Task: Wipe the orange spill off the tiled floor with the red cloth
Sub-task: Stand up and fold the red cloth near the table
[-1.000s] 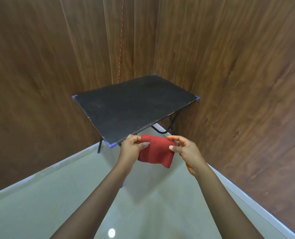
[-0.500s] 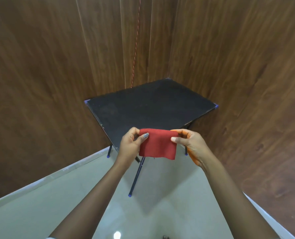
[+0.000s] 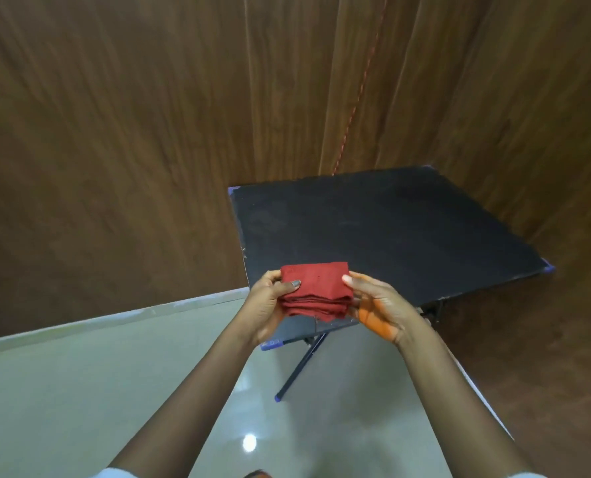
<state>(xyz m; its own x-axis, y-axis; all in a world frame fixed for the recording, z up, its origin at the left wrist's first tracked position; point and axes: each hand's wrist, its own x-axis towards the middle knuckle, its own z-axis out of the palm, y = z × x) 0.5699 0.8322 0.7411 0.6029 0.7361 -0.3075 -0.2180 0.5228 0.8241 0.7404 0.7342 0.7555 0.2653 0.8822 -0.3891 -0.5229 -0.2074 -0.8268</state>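
The cloth (image 3: 316,288) is dark red and folded into a thick little stack with layered edges. It's held level over the table's (image 3: 390,229) near edge, pinched between left hand (image 3: 270,305) and right hand (image 3: 377,305). The floor (image 3: 80,391) below the table is glossy pale grey-green.

A black table (image 3: 390,229) with blue corner caps (image 3: 549,269) stands on thin dark legs (image 3: 301,365) in the corner. Under it spreads a pale, glossy floor (image 3: 80,391) (a bright spot of light (image 3: 249,442) glints on it).
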